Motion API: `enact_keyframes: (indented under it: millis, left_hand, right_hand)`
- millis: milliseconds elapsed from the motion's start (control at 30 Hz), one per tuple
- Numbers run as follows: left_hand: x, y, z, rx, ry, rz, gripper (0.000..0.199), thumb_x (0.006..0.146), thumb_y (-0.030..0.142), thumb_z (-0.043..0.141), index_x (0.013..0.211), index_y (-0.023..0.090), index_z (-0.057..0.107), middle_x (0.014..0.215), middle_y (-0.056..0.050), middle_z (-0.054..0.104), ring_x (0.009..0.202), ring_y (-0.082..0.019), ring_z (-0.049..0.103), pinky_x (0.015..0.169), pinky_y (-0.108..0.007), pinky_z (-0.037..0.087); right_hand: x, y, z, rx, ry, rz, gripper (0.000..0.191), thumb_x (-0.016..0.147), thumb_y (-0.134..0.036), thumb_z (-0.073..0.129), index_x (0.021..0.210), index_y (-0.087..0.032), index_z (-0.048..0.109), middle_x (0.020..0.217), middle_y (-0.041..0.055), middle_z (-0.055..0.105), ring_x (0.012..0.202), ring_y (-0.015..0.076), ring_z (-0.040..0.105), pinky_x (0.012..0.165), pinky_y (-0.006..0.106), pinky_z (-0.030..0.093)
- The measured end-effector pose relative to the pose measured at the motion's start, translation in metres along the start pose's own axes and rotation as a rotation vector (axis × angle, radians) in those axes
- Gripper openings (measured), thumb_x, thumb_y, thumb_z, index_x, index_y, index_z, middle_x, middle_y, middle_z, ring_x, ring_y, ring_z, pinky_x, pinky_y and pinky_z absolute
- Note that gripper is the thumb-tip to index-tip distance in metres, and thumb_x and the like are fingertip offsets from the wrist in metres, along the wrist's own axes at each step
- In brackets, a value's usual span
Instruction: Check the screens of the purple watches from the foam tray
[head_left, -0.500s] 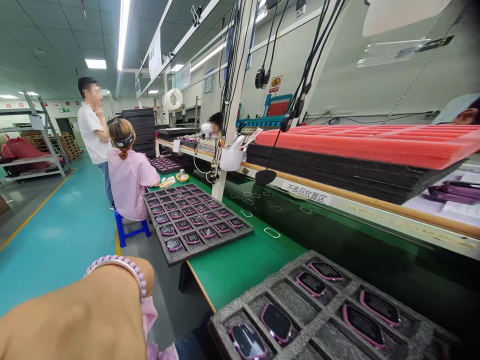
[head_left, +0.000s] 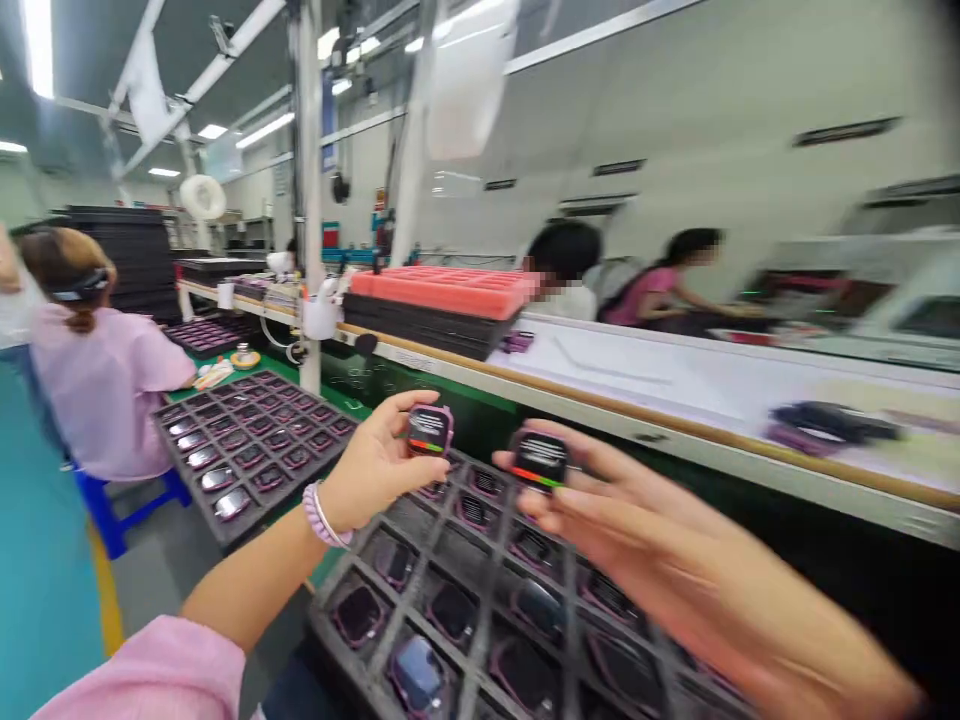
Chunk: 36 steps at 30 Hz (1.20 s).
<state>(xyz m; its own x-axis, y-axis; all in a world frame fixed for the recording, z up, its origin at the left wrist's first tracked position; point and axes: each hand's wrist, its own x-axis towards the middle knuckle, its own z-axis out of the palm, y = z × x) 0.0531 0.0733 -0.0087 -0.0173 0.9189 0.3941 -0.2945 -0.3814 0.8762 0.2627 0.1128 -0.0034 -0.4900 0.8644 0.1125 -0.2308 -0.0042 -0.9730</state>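
Observation:
Between its thumb and fingers my left hand [head_left: 382, 450] grips a smartwatch body [head_left: 430, 429] with a purple frame and a lit screen. A second smartwatch body [head_left: 539, 458], its screen lit with white text and a red-green strip, sits in the fingers of my right hand [head_left: 630, 510]. Both hands are raised over a grey foam tray [head_left: 352, 560] divided into square compartments. Several more purple-framed watch bodies [head_left: 450, 608] lie in it, screens up. My right forearm covers the tray's right part.
Another foam tray [head_left: 217, 530] of watch bodies rests on the green bench to the left, near a seated co-worker in pink [head_left: 105, 380]. Red trays [head_left: 442, 285] top a black stack on the shelf [head_left: 675, 445]. A white post [head_left: 310, 200] rises behind. Other people sit beyond.
The view has swung right. My left hand, earlier low at the left edge, is now over the near tray; my right hand has come into view. Each hand now holds a lit smartwatch body.

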Motion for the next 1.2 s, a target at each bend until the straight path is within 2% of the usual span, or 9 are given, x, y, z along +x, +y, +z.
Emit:
enact_keyframes:
  millis: [67, 100, 167, 267, 467, 733, 967, 1200]
  left_hand:
    - [0.012, -0.015, 0.008, 0.007, -0.015, 0.013, 0.067, 0.067, 0.015, 0.079, 0.127, 0.019, 0.051, 0.100, -0.003, 0.059, 0.077, -0.009, 0.057, 0.068, -0.020, 0.053]
    - [0.017, -0.021, 0.011, 0.015, -0.027, 0.017, 0.066, 0.067, 0.014, 0.077, 0.128, 0.019, 0.051, 0.102, -0.004, 0.059, 0.079, -0.009, 0.057, 0.069, -0.019, 0.053]
    - [0.023, -0.030, 0.016, 0.031, -0.058, 0.011, 0.065, 0.068, 0.014, 0.075, 0.128, 0.018, 0.050, 0.103, -0.004, 0.059, 0.079, -0.009, 0.058, 0.070, -0.020, 0.052]
    - [0.028, -0.035, 0.024, 0.056, -0.102, -0.012, 0.061, 0.069, 0.015, 0.073, 0.126, 0.017, 0.051, 0.101, -0.004, 0.060, 0.076, -0.009, 0.059, 0.071, -0.021, 0.053]
    - [0.036, -0.030, 0.035, 0.117, -0.133, -0.022, 0.056, 0.073, 0.019, 0.072, 0.125, 0.017, 0.053, 0.098, -0.003, 0.061, 0.064, -0.007, 0.060, 0.060, -0.019, 0.052]
    - [0.040, -0.020, 0.045, 0.056, -0.207, -0.026, 0.062, 0.075, 0.020, 0.070, 0.133, 0.017, 0.050, 0.103, -0.007, 0.064, 0.070, -0.012, 0.068, 0.068, -0.023, 0.057]
    - [0.046, -0.021, 0.059, 0.053, -0.217, -0.032, 0.056, 0.079, 0.024, 0.063, 0.133, 0.016, 0.052, 0.100, -0.006, 0.065, 0.071, -0.014, 0.070, 0.070, -0.024, 0.060]
    - [0.048, -0.018, 0.071, 0.073, -0.244, 0.011, 0.051, 0.081, 0.027, 0.066, 0.129, 0.017, 0.055, 0.100, -0.006, 0.064, 0.070, -0.013, 0.070, 0.070, -0.024, 0.062]
  right_hand:
    - [-0.003, -0.002, -0.007, 0.083, -0.015, 0.029, 0.070, 0.063, -0.029, 0.096, 0.124, -0.021, 0.062, 0.092, 0.0053, 0.067, 0.078, 0.0198, 0.063, 0.071, 0.026, 0.054]
    - [-0.002, 0.000, -0.008, 0.123, -0.033, 0.032, 0.069, 0.061, -0.027, 0.096, 0.122, -0.021, 0.063, 0.090, 0.0042, 0.067, 0.074, 0.0175, 0.062, 0.068, 0.024, 0.052]
    - [0.003, 0.006, -0.010, 0.162, -0.062, 0.011, 0.062, 0.066, -0.027, 0.094, 0.119, -0.020, 0.063, 0.091, 0.0035, 0.066, 0.069, 0.0139, 0.059, 0.063, 0.022, 0.048]
    - [0.007, 0.013, -0.015, 0.165, -0.095, -0.029, 0.058, 0.071, -0.027, 0.090, 0.120, -0.019, 0.060, 0.094, 0.0048, 0.066, 0.066, 0.0131, 0.058, 0.061, 0.022, 0.046]
    - [0.006, 0.010, -0.025, 0.148, -0.083, -0.107, 0.053, 0.073, -0.025, 0.087, 0.118, -0.019, 0.059, 0.092, 0.0044, 0.066, 0.066, 0.0146, 0.060, 0.060, 0.024, 0.046]
    - [-0.002, -0.007, -0.028, 0.124, -0.030, -0.198, 0.051, 0.069, -0.019, 0.082, 0.115, -0.021, 0.061, 0.087, 0.0031, 0.066, 0.069, 0.0158, 0.060, 0.063, 0.025, 0.046]
    - [0.000, -0.012, -0.033, 0.135, 0.075, -0.248, 0.050, 0.067, -0.028, 0.090, 0.108, -0.019, 0.063, 0.085, 0.0026, 0.064, 0.059, 0.0128, 0.056, 0.056, 0.023, 0.045]
    - [-0.002, -0.018, -0.036, 0.134, 0.147, -0.294, 0.050, 0.063, -0.029, 0.093, 0.102, -0.020, 0.063, 0.082, 0.0001, 0.062, 0.054, 0.0099, 0.050, 0.051, 0.022, 0.042]
